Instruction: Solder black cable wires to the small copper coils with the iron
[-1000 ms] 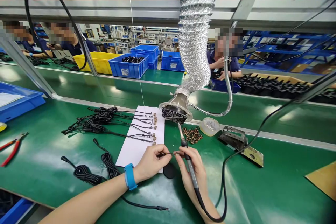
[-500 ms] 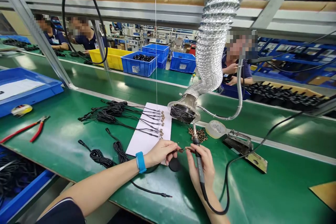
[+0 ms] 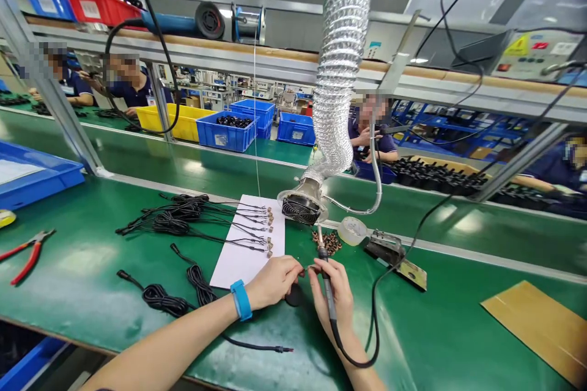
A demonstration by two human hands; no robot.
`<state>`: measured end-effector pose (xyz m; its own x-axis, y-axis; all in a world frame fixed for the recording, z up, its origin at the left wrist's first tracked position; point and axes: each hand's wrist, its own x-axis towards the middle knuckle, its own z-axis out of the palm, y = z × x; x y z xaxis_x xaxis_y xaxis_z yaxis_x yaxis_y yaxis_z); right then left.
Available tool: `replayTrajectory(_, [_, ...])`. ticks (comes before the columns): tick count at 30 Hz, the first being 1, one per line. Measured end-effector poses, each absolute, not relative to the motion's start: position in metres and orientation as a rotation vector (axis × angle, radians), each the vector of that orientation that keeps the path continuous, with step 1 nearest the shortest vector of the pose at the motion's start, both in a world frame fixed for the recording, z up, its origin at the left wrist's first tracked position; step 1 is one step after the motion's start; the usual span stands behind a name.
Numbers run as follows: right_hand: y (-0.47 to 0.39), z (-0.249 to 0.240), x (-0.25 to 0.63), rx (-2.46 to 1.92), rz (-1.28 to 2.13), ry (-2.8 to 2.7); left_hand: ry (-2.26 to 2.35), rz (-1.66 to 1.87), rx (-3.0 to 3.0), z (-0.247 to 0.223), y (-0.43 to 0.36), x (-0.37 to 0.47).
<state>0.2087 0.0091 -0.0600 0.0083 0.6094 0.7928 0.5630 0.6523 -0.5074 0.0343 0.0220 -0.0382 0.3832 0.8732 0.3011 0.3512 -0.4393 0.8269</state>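
Note:
My left hand [image 3: 274, 281], with a blue wristband [image 3: 241, 300], is closed in a pinch just right of a white sheet [image 3: 238, 266]; whatever small thing its fingertips hold is too small to make out. In my right hand [image 3: 337, 293] lies a soldering iron [image 3: 328, 293], its tip pointing up and away. The thumb and fingertips of that hand meet close to the left fingertips. A dark round pad [image 3: 293, 296] sits on the bench below my hands. Black cables [image 3: 177, 211] lie with their stripped ends and small metal parts [image 3: 270, 229] on the sheet.
A fan on a silver duct [image 3: 300, 208] hangs beyond my hands. Small brass-coloured parts [image 3: 331, 244], a solder-like roll [image 3: 352, 231] and a metal stand [image 3: 394, 258] lie to the right. Red-handled pliers [image 3: 34, 255] rest at left. Co-workers sit across the bench.
The view has tilted up and turned right, so everything sits further left and more of the shelf shows. Both hands remain close together, the soldering iron still in the right one.

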Motion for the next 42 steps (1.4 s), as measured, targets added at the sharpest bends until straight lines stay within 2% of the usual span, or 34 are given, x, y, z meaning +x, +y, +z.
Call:
replayTrajectory(7, [0.008, -0.06, 0.208, -0.991, 0.102, -1.619, 1.069, 0.953, 2.211, -0.037, 0.018, 0.032])
replayTrajectory(16, [0.009, -0.062, 0.209, -1.001, 0.13, -1.612, 1.024, 0.88, 1.679, -0.05, 0.021, 0.037])
replayTrajectory(21, [0.008, -0.06, 0.209, -0.985, 0.141, -1.616, 1.04, 1.091, 1.961, -0.039, 0.027, 0.036])
replayTrajectory(25, [0.008, -0.058, 0.21, -0.992, 0.139, -1.589, 1.148, 1.205, 1.956, -0.032, 0.032, 0.035])
replayTrajectory(38, [0.009, -0.057, 0.21, -0.989, 0.13, -1.58, 1.099, 1.091, 1.985, -0.031, 0.026, 0.045])
replayTrajectory(42, [0.007, -0.058, 0.214, -0.988, 0.067, -1.598, 1.131, 0.988, 2.169, -0.009, 0.024, 0.026])
